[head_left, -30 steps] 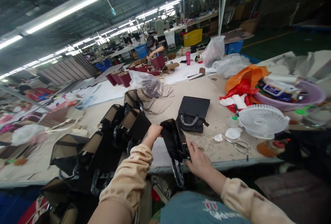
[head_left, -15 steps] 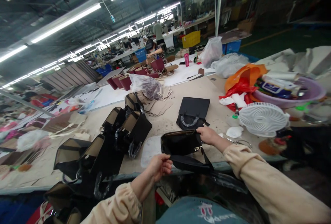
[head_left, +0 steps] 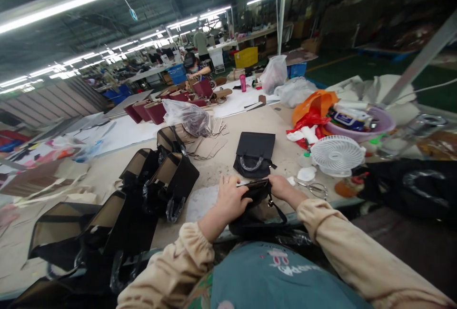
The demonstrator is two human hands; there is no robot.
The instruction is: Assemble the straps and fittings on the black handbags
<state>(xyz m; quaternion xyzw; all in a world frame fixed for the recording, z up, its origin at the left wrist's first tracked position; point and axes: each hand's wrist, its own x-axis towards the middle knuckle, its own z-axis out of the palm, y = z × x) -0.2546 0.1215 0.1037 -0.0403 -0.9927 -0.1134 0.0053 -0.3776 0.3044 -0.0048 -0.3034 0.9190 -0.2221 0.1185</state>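
Note:
A black handbag with a metal clasp on a strap lies at the table's front edge, close to my body. My left hand grips its upper left rim, with the thumb toward me. At the upper right corner, my right hand has its fingers closed on the rim. The bag's mouth looks nearly pressed together between my hands. Just beyond it lies another black bag with a plastic-wrapped handle, flat on the table.
Several black bags with tan linings stand on the left. To the right are a white fan, scissors and a purple basin. Maroon bags and a seated person are farther back.
My left hand has moved up from the bag's lower left corner onto its upper rim. The bag's mouth, wide before, is now narrowed. The view has shifted right.

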